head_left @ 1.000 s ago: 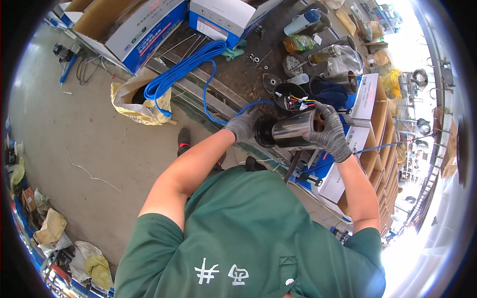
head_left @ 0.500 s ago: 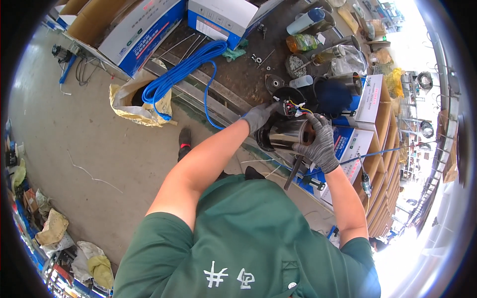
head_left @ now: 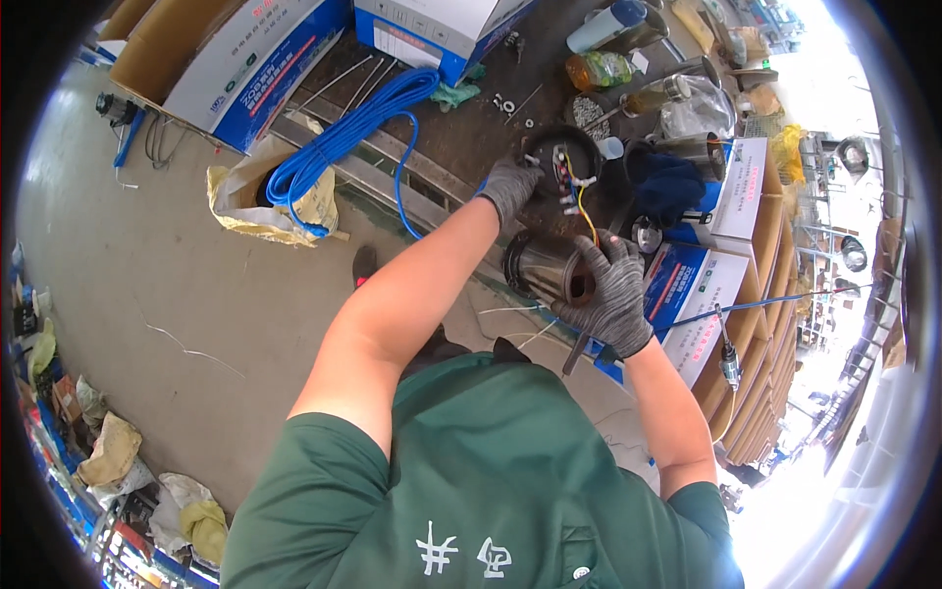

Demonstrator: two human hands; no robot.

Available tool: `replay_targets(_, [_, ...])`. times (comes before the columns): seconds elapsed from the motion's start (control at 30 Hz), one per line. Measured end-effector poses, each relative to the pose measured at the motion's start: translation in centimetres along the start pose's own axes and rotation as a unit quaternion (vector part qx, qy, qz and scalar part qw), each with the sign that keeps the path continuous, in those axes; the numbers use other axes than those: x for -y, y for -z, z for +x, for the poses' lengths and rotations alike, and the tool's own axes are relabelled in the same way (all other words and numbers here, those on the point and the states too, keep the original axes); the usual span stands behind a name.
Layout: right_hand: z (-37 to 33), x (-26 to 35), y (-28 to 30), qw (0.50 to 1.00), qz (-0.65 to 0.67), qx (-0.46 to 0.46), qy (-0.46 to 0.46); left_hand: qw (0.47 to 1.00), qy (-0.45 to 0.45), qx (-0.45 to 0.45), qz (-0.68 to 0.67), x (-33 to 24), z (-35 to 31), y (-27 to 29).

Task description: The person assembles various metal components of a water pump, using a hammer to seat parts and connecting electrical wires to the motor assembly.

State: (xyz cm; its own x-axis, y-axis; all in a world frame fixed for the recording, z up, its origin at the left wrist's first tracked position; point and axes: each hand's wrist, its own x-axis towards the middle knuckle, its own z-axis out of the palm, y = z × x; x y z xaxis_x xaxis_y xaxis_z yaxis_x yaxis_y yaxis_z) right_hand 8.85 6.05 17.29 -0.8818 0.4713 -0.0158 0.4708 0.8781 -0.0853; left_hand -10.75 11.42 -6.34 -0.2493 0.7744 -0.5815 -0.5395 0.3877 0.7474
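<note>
My left hand [head_left: 512,189], in a grey knit glove, is closed on the near-left edge of a round black end cover [head_left: 585,147]. The cover's open inside faces up, showing a terminal block with white connectors [head_left: 567,187]. A yellow wire [head_left: 587,211] runs from it down toward a shiny metal cylinder [head_left: 549,265] with dark ends, which lies on its side. My right hand [head_left: 613,299], gloved alike, wraps round the cylinder's right end, thumb below and fingers on top near the wire. Its fingertips partly hide where the wire enters.
A blue cable coil [head_left: 343,147] hangs over the bench's left edge above a yellowish sack [head_left: 260,201]. Bottles [head_left: 601,71], a tub of small metal parts [head_left: 591,113] and a dark blue cloth [head_left: 672,187] sit beyond. Cartons [head_left: 697,294] stand at right; a hanging screwdriver [head_left: 729,363] is beside them.
The cover has moved away from the cylinder and turned so more of its inside shows. The yellow wire is now stretched between them. My right hand has shifted slightly nearer with the cylinder.
</note>
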Motion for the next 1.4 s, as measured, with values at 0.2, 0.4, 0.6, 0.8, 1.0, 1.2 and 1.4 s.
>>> replay_targets(0.2, [-1.2,-1.3,-1.0,1.0,0.014,-0.001,-0.022,0.998,-0.047,-0.026,0.036,-3.7,-4.7,0.6])
replay_targets(0.4, [-0.7,-0.9,-1.4,0.999,0.039,-0.013,-0.024,0.996,-0.083,0.016,0.008,3.0,-2.6,2.5])
replay_targets(0.6, [-0.3,0.0,-0.7,0.997,-0.003,0.052,-0.065,0.977,-0.167,0.094,-0.089,6.2,-8.3,2.3])
replay_targets(0.8, [0.8,0.9,1.6,0.976,-0.083,0.191,-0.07,0.86,-0.274,0.02,0.431,9.3,-15.1,3.8])
replay_targets(1.0, [-0.3,-0.2,-0.1,0.99,-0.062,0.116,-0.045,0.848,-0.187,0.019,0.496,10.2,-17.3,1.9])
replay_targets(1.2, [-1.7,-2.3,-1.8,0.999,0.031,0.024,0.014,0.871,-0.134,0.038,0.47,6.7,-19.6,1.9])
replay_targets(1.4, [-2.1,-4.1,-2.4,0.995,0.102,-0.01,0.021,0.875,-0.167,0.032,0.453,7.7,-18.9,2.2])
